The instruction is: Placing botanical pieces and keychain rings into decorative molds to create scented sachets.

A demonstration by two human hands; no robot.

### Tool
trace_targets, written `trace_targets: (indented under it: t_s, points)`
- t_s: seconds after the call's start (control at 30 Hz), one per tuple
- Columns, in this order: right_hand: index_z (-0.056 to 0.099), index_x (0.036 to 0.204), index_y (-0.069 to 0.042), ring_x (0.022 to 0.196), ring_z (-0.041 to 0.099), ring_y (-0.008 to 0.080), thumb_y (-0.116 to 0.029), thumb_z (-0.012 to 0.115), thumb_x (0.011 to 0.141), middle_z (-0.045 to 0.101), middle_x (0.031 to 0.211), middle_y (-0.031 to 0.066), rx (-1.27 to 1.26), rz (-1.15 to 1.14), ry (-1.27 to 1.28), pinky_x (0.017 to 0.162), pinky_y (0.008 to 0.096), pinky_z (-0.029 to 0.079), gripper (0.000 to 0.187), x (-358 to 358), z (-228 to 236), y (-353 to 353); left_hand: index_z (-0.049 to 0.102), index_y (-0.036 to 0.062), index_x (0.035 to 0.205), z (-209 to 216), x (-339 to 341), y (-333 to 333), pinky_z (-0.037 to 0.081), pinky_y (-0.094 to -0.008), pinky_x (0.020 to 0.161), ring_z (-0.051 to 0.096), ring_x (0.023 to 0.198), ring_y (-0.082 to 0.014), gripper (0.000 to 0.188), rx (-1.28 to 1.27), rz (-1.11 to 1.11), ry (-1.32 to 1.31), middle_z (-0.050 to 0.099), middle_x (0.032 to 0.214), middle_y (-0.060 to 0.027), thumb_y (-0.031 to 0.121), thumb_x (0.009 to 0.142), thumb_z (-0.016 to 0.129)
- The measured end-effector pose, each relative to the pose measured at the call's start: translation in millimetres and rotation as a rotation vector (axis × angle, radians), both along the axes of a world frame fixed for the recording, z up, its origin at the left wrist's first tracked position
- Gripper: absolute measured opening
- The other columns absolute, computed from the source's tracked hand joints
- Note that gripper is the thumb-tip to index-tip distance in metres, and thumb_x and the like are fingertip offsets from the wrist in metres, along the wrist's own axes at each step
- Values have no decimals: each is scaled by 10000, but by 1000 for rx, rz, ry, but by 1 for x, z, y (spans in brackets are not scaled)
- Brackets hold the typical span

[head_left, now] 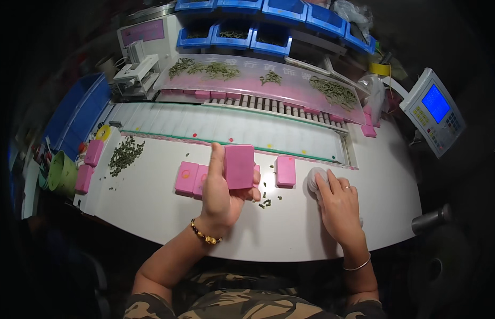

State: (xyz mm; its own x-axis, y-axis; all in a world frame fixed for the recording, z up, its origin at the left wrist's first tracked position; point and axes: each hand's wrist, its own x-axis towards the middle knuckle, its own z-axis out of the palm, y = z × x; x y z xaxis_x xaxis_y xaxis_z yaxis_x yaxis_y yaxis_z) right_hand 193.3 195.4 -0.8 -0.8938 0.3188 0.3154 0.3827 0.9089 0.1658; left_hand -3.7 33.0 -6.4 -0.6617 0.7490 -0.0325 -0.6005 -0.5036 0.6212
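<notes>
My left hand [221, 194] is raised over the white table, its fingers and thumb gripping a pink rubber mold [240, 167] whose flat face is turned up. To the right, my right hand [339, 204] has its fingers closed over a rounded grey-white bag or pad [315, 181]; its exact kind I cannot make out. Between the hands a second pink mold [285, 171] lies on the table. Partly behind my left hand are more pink molds [186, 178], one with an orange ring mark. Small dark-green pieces [267, 202] are scattered beside my left hand.
A long glass-topped strip [226, 123] crosses the table, with rollers [268, 105] beyond it. Green ring-like pieces [332, 91] lie on a translucent shelf under blue bins [271, 41]. A digital display unit [434, 109] stands right; a green pile [126, 156] and green cup [61, 173] are left.
</notes>
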Motion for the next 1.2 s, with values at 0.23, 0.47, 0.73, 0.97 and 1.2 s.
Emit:
trace_targets:
  t_s: [0.23,0.47,0.73,0.97,1.2]
  points:
    - [603,1250,-41,978,605,173,-99,709,862,623,1194,98,-1195,345,531,730,284,454,406,-48,19,-38,498,32,1197,3,36,0,512,-248,722,601,797,-113,343,-158,103,602,589,960,-48,334,1037,471]
    - [671,1019,-56,853,573,119,-78,766,788,650,918,17,-1118,427,683,686,258,387,250,-53,13,-43,546,30,1144,-9,23,-17,520,-271,842,610,995,-130,260,-106,-71,703,595,1047,-45,127,936,667]
    - [652,1108,-8,897,573,122,-36,743,797,629,1015,67,-1803,620,503,815,274,450,325,-46,23,-32,582,22,1150,16,1,-36,516,-303,884,583,1093,-160,439,-7,-657,405,590,1153,-73,-2,763,787]
    - [546,1308,-4,936,584,161,-91,731,802,630,1132,91,-998,121,432,798,270,478,545,-59,12,7,529,15,1082,-6,-23,-30,465,-295,767,544,904,-186,483,-686,282,1529,556,1023,-82,121,700,805]
    - [513,1293,13,1169,524,348,-95,766,713,580,1227,186,-599,272,79,1003,423,432,642,-80,-4,25,552,-14,1046,-20,-30,-38,470,-364,796,563,910,-284,463,-757,181,1499,569,1007,-143,157,709,821]
